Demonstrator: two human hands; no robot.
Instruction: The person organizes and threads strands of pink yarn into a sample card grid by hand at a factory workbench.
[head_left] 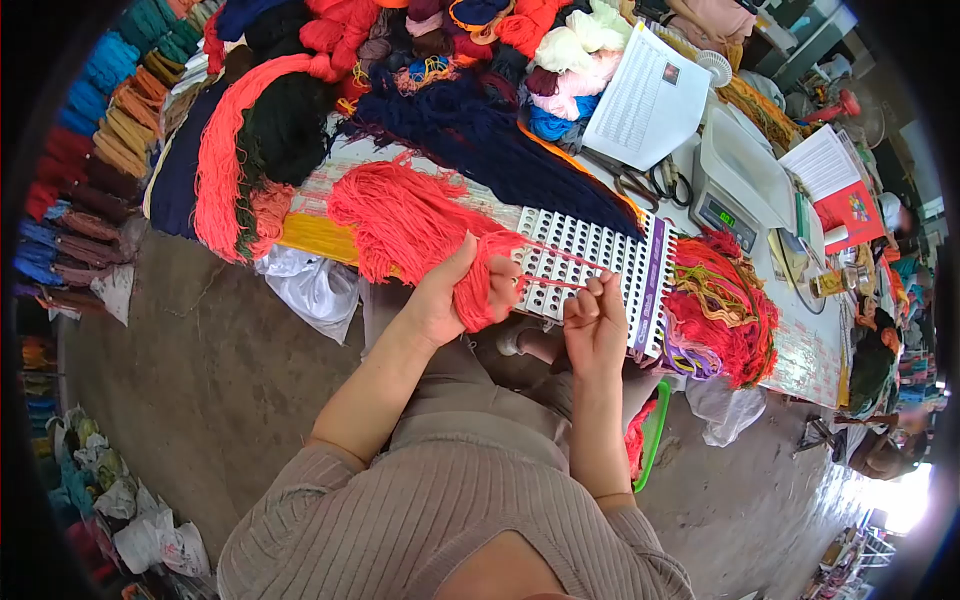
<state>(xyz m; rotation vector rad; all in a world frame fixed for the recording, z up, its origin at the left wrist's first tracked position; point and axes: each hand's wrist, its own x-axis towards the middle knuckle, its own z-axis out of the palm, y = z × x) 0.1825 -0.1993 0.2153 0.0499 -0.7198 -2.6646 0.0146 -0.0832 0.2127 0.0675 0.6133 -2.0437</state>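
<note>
My left hand (pixel 455 295) is closed around one end of a coral-red yarn hank (pixel 400 220), whose loose strands spread over the table to the left. A few strands run taut from that hank to my right hand (pixel 597 320), where the fingers pinch them. Beneath the stretched strands lies a white board with rows of round holes (pixel 560 262) and a purple printed strip along its right side. Multicoloured red, green and purple threads (pixel 722 310) hang from that strip's edge. A dark navy hank (pixel 480 140) stretches along the board's far side.
Heaped yarn hanks (pixel 430 35) cover the table's back. Printed sheets (pixel 648 95), scissors (pixel 670 182) and a digital scale (pixel 735 190) stand toward the right. A green basket (pixel 653 437) sits below the table by my right arm. Shelves of yarn (pixel 120 110) rise at the left.
</note>
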